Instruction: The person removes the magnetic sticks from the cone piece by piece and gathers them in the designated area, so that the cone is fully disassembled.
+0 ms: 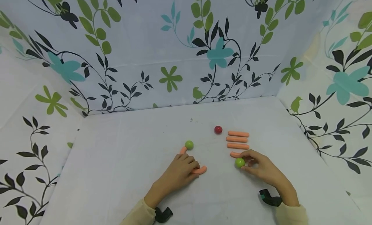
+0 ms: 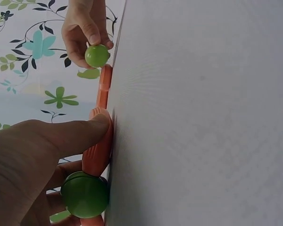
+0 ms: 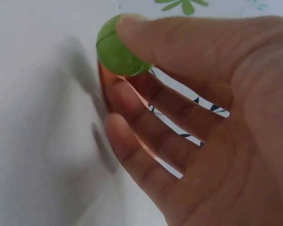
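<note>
On a white table (image 1: 116, 150), the left hand (image 1: 179, 170) grips a curved orange stick (image 1: 201, 170) that pokes out on its right side. The end of another orange stick (image 1: 183, 150) shows beyond the knuckles, next to a green ball (image 1: 189, 145). The right hand (image 1: 263, 168) pinches a second green ball (image 1: 239, 163), with an orange piece (image 1: 235, 154) just behind it, partly hidden by the fingers. Farther back, three straight orange sticks (image 1: 236, 139) lie side by side, near a red ball (image 1: 218, 130). Leaf-patterned cloth (image 1: 139, 53) hangs behind.
</note>
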A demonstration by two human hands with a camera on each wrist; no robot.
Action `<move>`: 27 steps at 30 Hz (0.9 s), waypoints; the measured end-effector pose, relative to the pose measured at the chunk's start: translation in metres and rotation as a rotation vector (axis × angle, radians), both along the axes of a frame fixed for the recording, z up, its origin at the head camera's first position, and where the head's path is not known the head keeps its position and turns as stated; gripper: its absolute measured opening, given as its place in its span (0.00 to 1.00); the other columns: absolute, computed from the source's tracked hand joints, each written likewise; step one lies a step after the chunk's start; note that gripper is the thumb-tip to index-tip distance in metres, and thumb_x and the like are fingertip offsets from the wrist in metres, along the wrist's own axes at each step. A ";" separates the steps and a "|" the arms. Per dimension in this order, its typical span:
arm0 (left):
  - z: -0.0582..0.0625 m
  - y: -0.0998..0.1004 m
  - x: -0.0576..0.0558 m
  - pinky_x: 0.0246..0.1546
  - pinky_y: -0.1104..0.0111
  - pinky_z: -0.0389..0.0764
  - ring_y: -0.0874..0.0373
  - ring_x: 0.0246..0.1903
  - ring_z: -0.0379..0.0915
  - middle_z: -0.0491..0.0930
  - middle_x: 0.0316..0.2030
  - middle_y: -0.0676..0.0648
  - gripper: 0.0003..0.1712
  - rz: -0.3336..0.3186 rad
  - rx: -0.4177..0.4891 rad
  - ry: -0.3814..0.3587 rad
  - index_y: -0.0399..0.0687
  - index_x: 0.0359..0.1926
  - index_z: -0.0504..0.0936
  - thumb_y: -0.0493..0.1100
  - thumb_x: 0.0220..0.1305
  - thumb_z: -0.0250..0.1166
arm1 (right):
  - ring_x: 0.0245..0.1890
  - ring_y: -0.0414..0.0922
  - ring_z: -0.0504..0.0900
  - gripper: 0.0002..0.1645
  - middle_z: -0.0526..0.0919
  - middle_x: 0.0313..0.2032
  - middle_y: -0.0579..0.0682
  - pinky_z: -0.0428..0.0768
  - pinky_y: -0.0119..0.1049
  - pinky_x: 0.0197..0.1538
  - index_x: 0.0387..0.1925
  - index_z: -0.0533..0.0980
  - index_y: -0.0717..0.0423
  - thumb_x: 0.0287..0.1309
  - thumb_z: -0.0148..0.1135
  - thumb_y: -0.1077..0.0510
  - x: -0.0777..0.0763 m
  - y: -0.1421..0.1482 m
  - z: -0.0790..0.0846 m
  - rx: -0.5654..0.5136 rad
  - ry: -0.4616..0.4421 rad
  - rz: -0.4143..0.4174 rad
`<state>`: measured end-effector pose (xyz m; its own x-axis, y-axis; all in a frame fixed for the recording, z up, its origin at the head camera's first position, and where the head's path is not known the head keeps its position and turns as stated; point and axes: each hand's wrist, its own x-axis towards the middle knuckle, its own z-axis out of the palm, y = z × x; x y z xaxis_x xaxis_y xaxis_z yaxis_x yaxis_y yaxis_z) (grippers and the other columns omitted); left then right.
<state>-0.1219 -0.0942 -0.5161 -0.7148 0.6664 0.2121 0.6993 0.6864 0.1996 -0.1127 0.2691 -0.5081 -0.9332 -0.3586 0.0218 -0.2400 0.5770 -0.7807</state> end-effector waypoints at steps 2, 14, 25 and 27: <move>0.000 0.000 0.001 0.52 0.63 0.74 0.64 0.41 0.72 0.80 0.38 0.61 0.12 0.000 0.003 0.005 0.62 0.43 0.83 0.56 0.64 0.74 | 0.45 0.37 0.81 0.23 0.85 0.47 0.45 0.82 0.31 0.47 0.56 0.79 0.49 0.60 0.75 0.58 -0.001 0.000 -0.002 0.015 0.007 -0.016; -0.001 -0.001 0.001 0.53 0.63 0.74 0.63 0.40 0.73 0.81 0.37 0.61 0.13 -0.007 0.019 0.035 0.61 0.42 0.83 0.56 0.62 0.76 | 0.38 0.33 0.79 0.24 0.85 0.41 0.47 0.81 0.28 0.40 0.55 0.79 0.55 0.57 0.76 0.63 -0.006 -0.006 -0.013 0.061 0.126 -0.142; 0.002 0.000 0.001 0.54 0.62 0.75 0.62 0.43 0.74 0.82 0.38 0.61 0.11 0.010 0.016 -0.015 0.61 0.43 0.84 0.55 0.64 0.74 | 0.36 0.35 0.78 0.26 0.83 0.45 0.50 0.80 0.28 0.35 0.54 0.80 0.57 0.53 0.78 0.67 -0.010 -0.015 -0.020 0.102 0.260 -0.198; 0.002 0.001 0.000 0.54 0.62 0.75 0.62 0.42 0.74 0.82 0.38 0.61 0.11 0.007 0.019 -0.008 0.61 0.42 0.83 0.55 0.64 0.75 | 0.36 0.35 0.78 0.26 0.83 0.45 0.50 0.80 0.29 0.36 0.55 0.80 0.57 0.54 0.77 0.67 -0.010 -0.015 -0.020 0.112 0.241 -0.204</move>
